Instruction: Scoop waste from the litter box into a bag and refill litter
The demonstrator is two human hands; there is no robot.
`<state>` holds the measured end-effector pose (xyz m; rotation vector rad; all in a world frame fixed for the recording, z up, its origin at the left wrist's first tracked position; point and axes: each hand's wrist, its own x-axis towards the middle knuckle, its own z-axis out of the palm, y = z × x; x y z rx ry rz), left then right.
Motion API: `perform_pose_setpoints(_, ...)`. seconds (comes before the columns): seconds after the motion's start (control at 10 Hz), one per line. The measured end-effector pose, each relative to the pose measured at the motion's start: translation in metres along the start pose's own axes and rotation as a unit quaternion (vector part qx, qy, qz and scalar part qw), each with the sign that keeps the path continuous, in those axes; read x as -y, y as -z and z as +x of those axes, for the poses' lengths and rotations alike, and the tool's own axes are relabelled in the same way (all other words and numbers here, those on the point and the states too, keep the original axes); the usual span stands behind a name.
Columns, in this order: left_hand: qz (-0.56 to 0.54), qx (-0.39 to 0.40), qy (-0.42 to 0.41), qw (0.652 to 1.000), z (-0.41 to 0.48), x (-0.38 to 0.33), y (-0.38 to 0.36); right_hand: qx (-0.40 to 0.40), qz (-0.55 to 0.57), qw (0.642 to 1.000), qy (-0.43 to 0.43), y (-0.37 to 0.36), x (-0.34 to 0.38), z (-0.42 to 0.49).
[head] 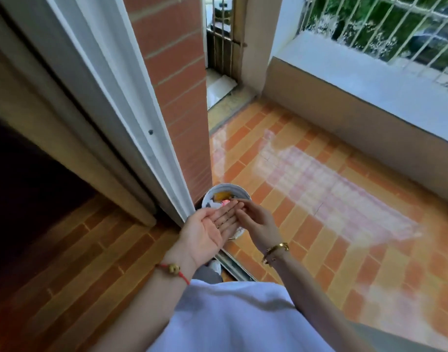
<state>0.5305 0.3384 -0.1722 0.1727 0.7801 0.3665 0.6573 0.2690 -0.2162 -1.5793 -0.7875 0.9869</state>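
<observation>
White bowl (225,191) sits half hidden behind the empty, flat-fingered left hand (207,229) and right hand (255,222), fingertips touching.

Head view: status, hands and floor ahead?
Left hand open, palm up. Right hand open, fingertips meeting it. No litter box in view. Bowl on floor beneath.

A white bowl (225,186) sits on the glossy orange-tiled floor (319,199) at the foot of a red brick pillar (177,85), just beside a white door frame (131,102) — something yellow-orange and a pinkish bit lie in it. Opposite runs a low wall with a grey ledge (370,97), topped by a white metal grille (395,29) with greenery behind. A barred gate (221,39) stands past the pillar.
</observation>
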Motion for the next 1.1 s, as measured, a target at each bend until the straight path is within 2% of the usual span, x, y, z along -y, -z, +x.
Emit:
perform_pose_setpoints(0.2,0.04,-0.021,0.008,0.999,0.078,-0.045,0.003,-0.044,-0.156,0.986,-0.032,-0.009,-0.019,0.076)
perform_pose_setpoints(0.5,0.082,-0.088,-0.027,0.992,0.211,-0.087,0.036,0.012,-0.266,0.956,-0.124,0.002,-0.074,0.187)
perform_pose_setpoints(0.6,0.254,-0.116,-0.042,0.959,0.261,-0.087,0.052,0.058,-0.315,0.939,-0.126,0.002,-0.102,0.218)
perform_pose_setpoints(0.7,0.468,-0.111,-0.034,0.876,0.299,-0.083,0.067,0.089,-0.353,0.924,-0.117,0.0,-0.133,0.244)
perform_pose_setpoints(0.8,0.632,-0.065,-0.036,0.772,0.328,-0.082,0.081,0.103,-0.377,0.912,-0.123,-0.001,-0.17,0.263)
perform_pose_setpoints(0.9,0.738,-0.023,-0.033,0.674,0.35,-0.081,0.098,0.109,-0.396,0.902,-0.132,0.0,-0.203,0.273)
perform_pose_setpoints(1.0,0.842,-0.01,-0.043,0.537,0.363,-0.083,0.115,0.119,-0.42,0.89,-0.133,0.001,-0.211,0.277)
perform_pose_setpoints(1.1,0.885,-0.027,-0.065,0.461,0.359,-0.084,0.122,0.115,-0.424,0.888,-0.138,0.003,-0.214,0.278)
